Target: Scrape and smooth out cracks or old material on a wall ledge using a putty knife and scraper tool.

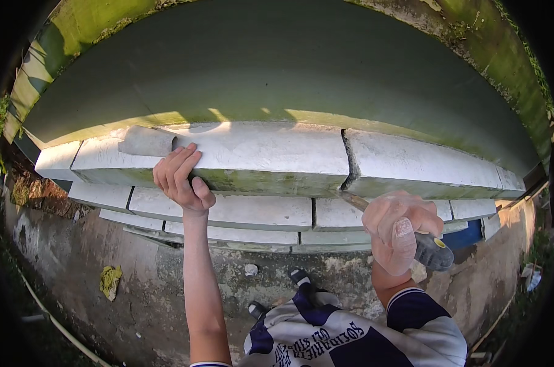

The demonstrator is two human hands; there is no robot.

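My right hand point(400, 227) is closed around a hand tool with a dark, yellow-marked handle point(434, 252). The tool's narrow blade point(354, 200) points at the lower end of a dark, ragged joint point(350, 158) between two whitish blocks; whether the tip touches is too small to tell. On the front upper edge of the long top block point(268, 147) rests my left hand point(181, 176), its thumb bent at the green-stained face. Just beyond its fingertips lies a curved grey piece point(147, 141), its material unclear, on the block's top.
More rows of pale blocks point(254, 213) show below the top one. Behind rises a dark green wall point(277, 59). A yellow crumpled cloth or bag point(110, 282) and a small whitish lump point(251, 269) lie on the stained ground near my feet. Something blue point(463, 238) is at the right.
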